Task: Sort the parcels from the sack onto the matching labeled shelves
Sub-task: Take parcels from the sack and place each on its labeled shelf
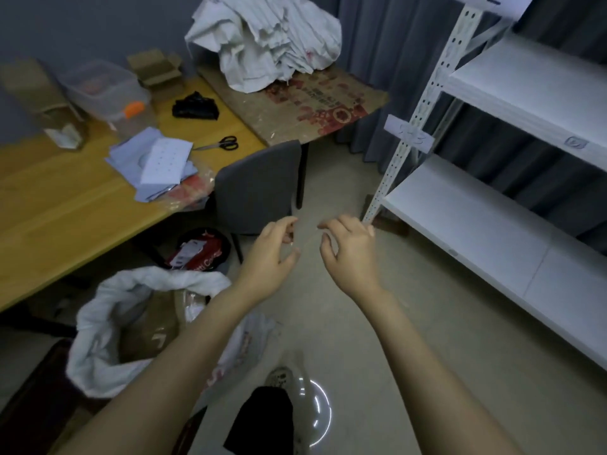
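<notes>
A white woven sack (98,326) stands open on the floor at the lower left, with brown cardboard parcels (154,326) showing inside it. My left hand (272,254) and my right hand (349,254) hover side by side over the floor in the middle, fingers loosely curled, holding nothing. A white metal shelf unit (486,231) stands at the right with bare boards; a paper label (409,133) hangs on its upright post. The hands are to the right of and above the sack, left of the shelves.
A wooden table (65,205) at the left carries papers, scissors (223,144), boxes and a plastic tub. A grey chair (259,185) stands beside it, a dark bin (203,249) under it. Crumpled white sacks (266,41) lie on cardboard at the back.
</notes>
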